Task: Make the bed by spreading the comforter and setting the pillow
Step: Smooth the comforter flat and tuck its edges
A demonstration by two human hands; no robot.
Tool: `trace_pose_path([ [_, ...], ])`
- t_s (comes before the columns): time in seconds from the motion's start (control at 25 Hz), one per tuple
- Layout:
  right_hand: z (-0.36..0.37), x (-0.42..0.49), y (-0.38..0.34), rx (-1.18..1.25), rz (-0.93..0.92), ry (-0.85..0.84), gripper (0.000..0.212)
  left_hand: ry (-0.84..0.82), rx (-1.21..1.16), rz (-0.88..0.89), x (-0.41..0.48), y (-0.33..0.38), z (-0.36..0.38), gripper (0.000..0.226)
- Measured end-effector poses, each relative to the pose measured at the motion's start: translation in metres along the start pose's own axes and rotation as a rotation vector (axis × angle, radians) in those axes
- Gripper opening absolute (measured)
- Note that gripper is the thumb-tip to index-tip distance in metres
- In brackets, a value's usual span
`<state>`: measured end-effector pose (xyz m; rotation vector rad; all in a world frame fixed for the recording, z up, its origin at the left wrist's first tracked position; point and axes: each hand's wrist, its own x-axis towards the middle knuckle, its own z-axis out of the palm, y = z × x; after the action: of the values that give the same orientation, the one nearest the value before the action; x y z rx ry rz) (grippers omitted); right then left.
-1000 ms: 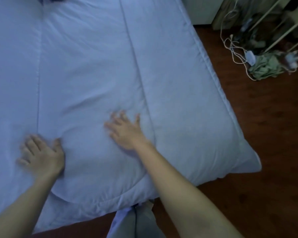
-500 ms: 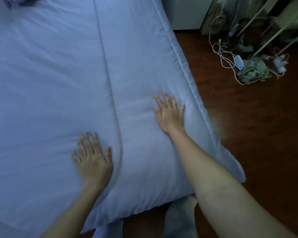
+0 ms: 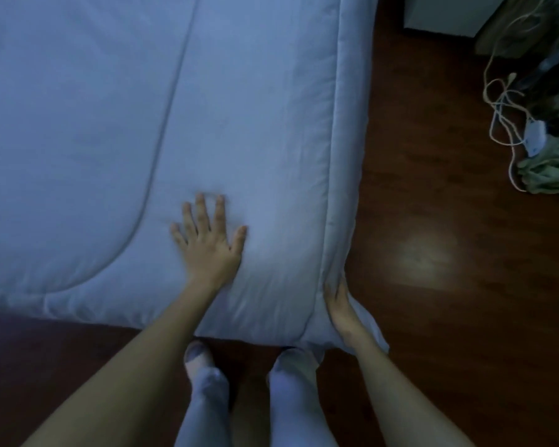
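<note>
Pale blue quilted fabric comforter [image 3: 239,124] spread on bed, left hand [image 3: 208,243] flat, fingers splayed, pressing it, right hand [image 3: 338,303] gripping its corner edge, dark wooden floor [image 3: 449,285].

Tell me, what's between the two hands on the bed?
Only comforter: a smooth stretch and its stitched border seam run between the flat left hand and the right hand at the corner, seen in the head view.

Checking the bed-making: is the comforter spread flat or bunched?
Spread flat: the comforter lies smooth; left hand presses it, right hand at its corner.
</note>
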<state>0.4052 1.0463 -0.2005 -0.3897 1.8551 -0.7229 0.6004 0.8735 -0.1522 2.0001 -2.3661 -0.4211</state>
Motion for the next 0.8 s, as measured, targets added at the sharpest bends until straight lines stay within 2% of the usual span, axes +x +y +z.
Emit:
trace_pose_path([
  [0.16,-0.008,-0.016,0.034,-0.102,-0.052,-0.018,0.067,-0.140,0.031,0.117,-0.024,0.013,0.005,0.079],
  [0.32,-0.042,-0.016,0.018,-0.398,-0.253,-0.037,0.015,-0.107,-0.024,0.091,-0.034,0.026,0.006,0.074],
  [0.36,-0.057,-0.016,0.015,-0.398,-0.306,-0.061,0.016,-0.075,-0.042,0.089,-0.036,0.029,0.005,0.071],
  [0.44,-0.083,-0.026,0.019,-0.248,-0.375,-0.079,0.030,-0.040,-0.067,0.098,-0.042,0.031,0.004,0.066],
  [0.52,-0.085,-0.038,0.030,-0.140,-0.360,-0.030,0.034,-0.044,-0.049,0.116,-0.045,0.032,0.002,0.064],
  [0.56,-0.077,-0.040,0.035,-0.164,-0.332,0.006,0.033,-0.063,-0.039,0.118,-0.047,0.032,0.001,0.064],
  [0.64,-0.070,-0.031,0.030,-0.370,-0.245,-0.010,0.032,-0.093,-0.019,0.086,-0.047,0.037,-0.001,0.065],
  [0.72,-0.078,-0.019,0.007,-0.637,-0.136,-0.130,0.029,-0.128,0.004,0.027,-0.047,0.043,-0.003,0.067],
  [0.8,-0.091,-0.011,-0.017,-0.912,-0.075,-0.180,0.022,-0.207,0.006,-0.071,-0.050,0.055,-0.003,0.078],
])
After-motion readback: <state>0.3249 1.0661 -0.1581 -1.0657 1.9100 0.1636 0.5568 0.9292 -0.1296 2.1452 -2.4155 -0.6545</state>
